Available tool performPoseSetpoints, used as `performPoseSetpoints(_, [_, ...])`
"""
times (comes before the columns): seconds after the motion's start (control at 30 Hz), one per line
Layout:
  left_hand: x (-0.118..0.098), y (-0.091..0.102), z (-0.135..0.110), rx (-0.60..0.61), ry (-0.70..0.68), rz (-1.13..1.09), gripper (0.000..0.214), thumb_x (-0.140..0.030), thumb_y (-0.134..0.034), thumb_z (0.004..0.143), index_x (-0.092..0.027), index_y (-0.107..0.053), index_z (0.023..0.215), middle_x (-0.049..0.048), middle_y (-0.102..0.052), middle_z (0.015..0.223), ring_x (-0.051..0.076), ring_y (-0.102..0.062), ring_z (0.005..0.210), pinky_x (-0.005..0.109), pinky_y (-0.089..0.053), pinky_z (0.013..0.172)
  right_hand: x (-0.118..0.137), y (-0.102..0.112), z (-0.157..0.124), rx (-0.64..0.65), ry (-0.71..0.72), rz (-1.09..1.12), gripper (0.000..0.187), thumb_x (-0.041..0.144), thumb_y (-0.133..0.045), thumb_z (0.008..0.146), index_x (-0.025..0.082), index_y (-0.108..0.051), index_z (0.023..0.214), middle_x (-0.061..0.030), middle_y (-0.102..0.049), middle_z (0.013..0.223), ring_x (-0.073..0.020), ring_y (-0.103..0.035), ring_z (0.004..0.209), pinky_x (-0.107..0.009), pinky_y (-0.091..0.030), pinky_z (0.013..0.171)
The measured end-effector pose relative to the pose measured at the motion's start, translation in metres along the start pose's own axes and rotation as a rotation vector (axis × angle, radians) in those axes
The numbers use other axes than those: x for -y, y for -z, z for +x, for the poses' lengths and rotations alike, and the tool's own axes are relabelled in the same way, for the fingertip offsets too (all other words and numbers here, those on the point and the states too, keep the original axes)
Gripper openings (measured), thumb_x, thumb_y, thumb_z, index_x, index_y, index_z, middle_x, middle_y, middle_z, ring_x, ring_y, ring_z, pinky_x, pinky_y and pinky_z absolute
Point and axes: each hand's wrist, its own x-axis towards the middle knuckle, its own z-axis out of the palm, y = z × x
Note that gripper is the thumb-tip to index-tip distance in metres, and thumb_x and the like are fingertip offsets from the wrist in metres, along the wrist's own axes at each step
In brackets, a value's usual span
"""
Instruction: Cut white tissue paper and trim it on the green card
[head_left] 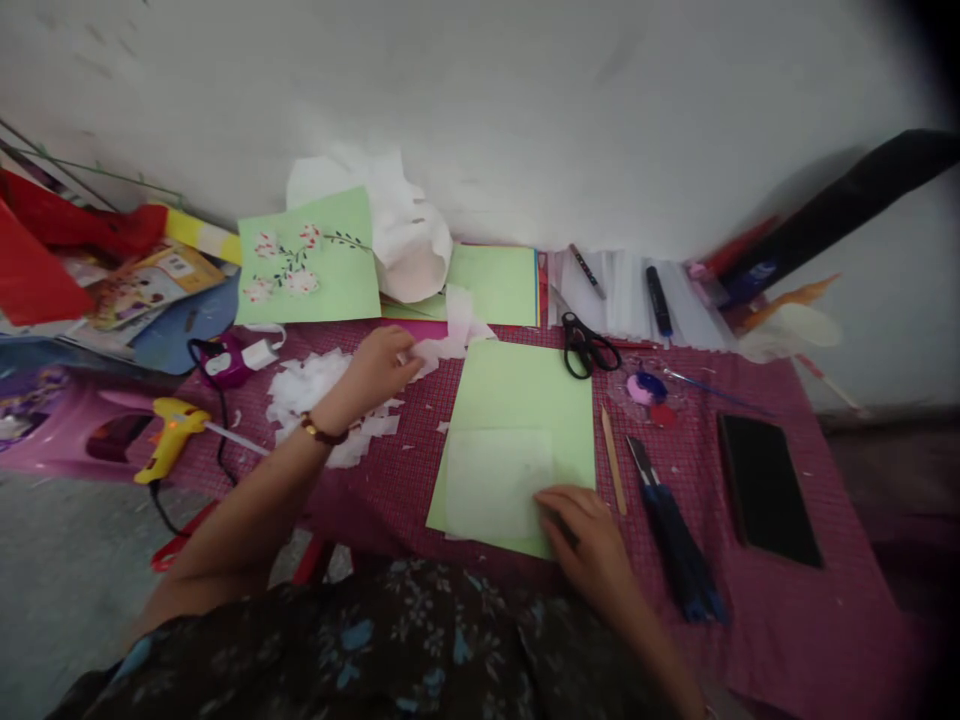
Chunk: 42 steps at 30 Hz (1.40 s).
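My left hand [380, 375] hovers over the pink cloth beside a pile of torn white paper pieces [304, 388]. Its fingers are curled together, with the tips close to a white paper strip [442, 347]; what they hold, if anything, is hidden. Fingertips of my right hand [583, 530] rest on the right edge of a thin whitish sheet [499, 485]. That sheet lies flat over the lower part of a light green paper [529, 390]. Black-handled scissors [585, 350] touch the green paper's upper right corner.
A yellow glue gun [174, 430] lies at the left. Green paper with flower decoration [307, 265] leans near the wall. To the right are a wooden stick [613, 460], a blue-handled tool [679, 545], a marker [658, 300] and a dark phone-like slab [770, 490].
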Motion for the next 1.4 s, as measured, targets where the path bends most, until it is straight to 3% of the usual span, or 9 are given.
performPoseSetpoints(0.17, [0.038, 0.035, -0.003, 0.105, 0.078, 0.267, 0.013, -0.019, -0.060, 0.078, -0.018, -0.054, 0.067, 0.0046, -0.059, 0.074, 0.020, -0.056, 0.077, 0.035, -0.042, 0.076, -0.001, -0.001, 0.001, -0.021, 0.013, 0.000, 0.021, 0.018, -0.057, 0.091, 0.022, -0.067, 0.109, -0.0071, -0.071, 0.104, -0.0242, -0.063, 0.097, -0.043, -0.051, 0.085])
performPoseSetpoints(0.33, [0.002, 0.047, -0.046, -0.005, 0.052, 0.449, 0.041, -0.034, -0.052, 0.092, -0.016, -0.054, 0.129, 0.0127, -0.060, 0.123, 0.033, -0.051, 0.122, 0.053, -0.038, 0.102, 0.008, 0.004, 0.003, 0.001, -0.024, 0.000, 0.020, 0.016, -0.056, 0.092, 0.021, -0.067, 0.108, -0.0080, -0.071, 0.103, -0.0240, -0.062, 0.096, -0.043, -0.050, 0.086])
performPoseSetpoints(0.43, [-0.035, 0.033, -0.084, 0.023, -0.222, 0.267, 0.038, -0.031, -0.057, 0.093, -0.010, -0.055, 0.126, 0.0147, -0.064, 0.118, 0.029, -0.058, 0.112, 0.044, -0.047, 0.097, 0.011, 0.006, 0.006, 0.010, -0.036, 0.002, 0.020, 0.016, -0.056, 0.092, 0.021, -0.067, 0.108, -0.0085, -0.071, 0.103, -0.0246, -0.061, 0.098, -0.044, -0.049, 0.087])
performPoseSetpoints(0.53, [-0.063, 0.006, -0.119, 0.310, -0.545, 0.065, 0.022, -0.022, -0.053, 0.097, -0.015, -0.060, 0.116, 0.0092, -0.068, 0.114, 0.022, -0.062, 0.103, 0.036, -0.051, 0.091, 0.011, 0.008, 0.007, 0.020, -0.050, 0.015, 0.020, 0.016, -0.057, 0.091, 0.022, -0.067, 0.108, -0.0084, -0.070, 0.104, -0.0248, -0.061, 0.099, -0.044, -0.049, 0.088])
performPoseSetpoints(0.63, [-0.072, -0.017, -0.141, 0.458, -0.625, 0.075, 0.022, -0.019, -0.050, 0.098, -0.016, -0.061, 0.115, 0.0080, -0.068, 0.116, 0.022, -0.062, 0.105, 0.037, -0.049, 0.095, 0.011, 0.011, 0.006, 0.027, -0.044, 0.030, 0.021, 0.016, -0.057, 0.091, 0.022, -0.067, 0.109, -0.0086, -0.069, 0.105, -0.0249, -0.061, 0.100, -0.045, -0.049, 0.089])
performPoseSetpoints(0.8, [-0.059, -0.032, -0.155, 0.401, -0.613, 0.138, 0.032, -0.016, -0.052, 0.095, -0.016, -0.058, 0.127, 0.0110, -0.063, 0.132, 0.027, -0.056, 0.123, 0.047, -0.041, 0.109, 0.012, 0.023, -0.001, 0.028, -0.065, 0.092, 0.030, 0.016, -0.058, 0.091, 0.021, -0.062, 0.119, -0.0099, -0.065, 0.114, -0.0238, -0.060, 0.108, -0.043, -0.051, 0.094])
performPoseSetpoints(1.1, [-0.055, -0.054, -0.155, 0.168, -0.370, -0.151, 0.007, -0.014, -0.056, 0.089, -0.019, -0.061, 0.089, 0.0072, -0.071, 0.104, 0.022, -0.065, 0.102, 0.043, -0.051, 0.096, 0.027, 0.028, -0.003, 0.017, -0.048, 0.109, 0.036, 0.019, -0.060, 0.090, 0.025, -0.058, 0.126, -0.0087, -0.063, 0.119, -0.0233, -0.059, 0.112, -0.044, -0.050, 0.097])
performPoseSetpoints(1.3, [-0.048, -0.050, -0.152, 0.055, -0.047, -0.404, 0.006, -0.017, -0.055, 0.089, -0.022, -0.058, 0.092, 0.0030, -0.070, 0.094, 0.018, -0.067, 0.090, 0.035, -0.055, 0.082, 0.038, 0.024, 0.012, 0.133, 0.027, 0.065, 0.043, 0.022, -0.063, 0.090, 0.026, -0.054, 0.132, -0.0093, -0.062, 0.125, -0.0242, -0.058, 0.116, -0.046, -0.049, 0.101])
performPoseSetpoints(1.4, [-0.042, -0.042, -0.151, 0.054, -0.082, -0.321, 0.006, -0.020, -0.057, 0.090, -0.023, -0.060, 0.094, 0.0026, -0.070, 0.094, 0.019, -0.067, 0.088, 0.036, -0.055, 0.083, 0.034, 0.021, 0.013, 0.162, 0.034, 0.055, 0.043, 0.020, -0.060, 0.091, 0.027, -0.054, 0.133, -0.0091, -0.062, 0.125, -0.0238, -0.058, 0.117, -0.046, -0.049, 0.101])
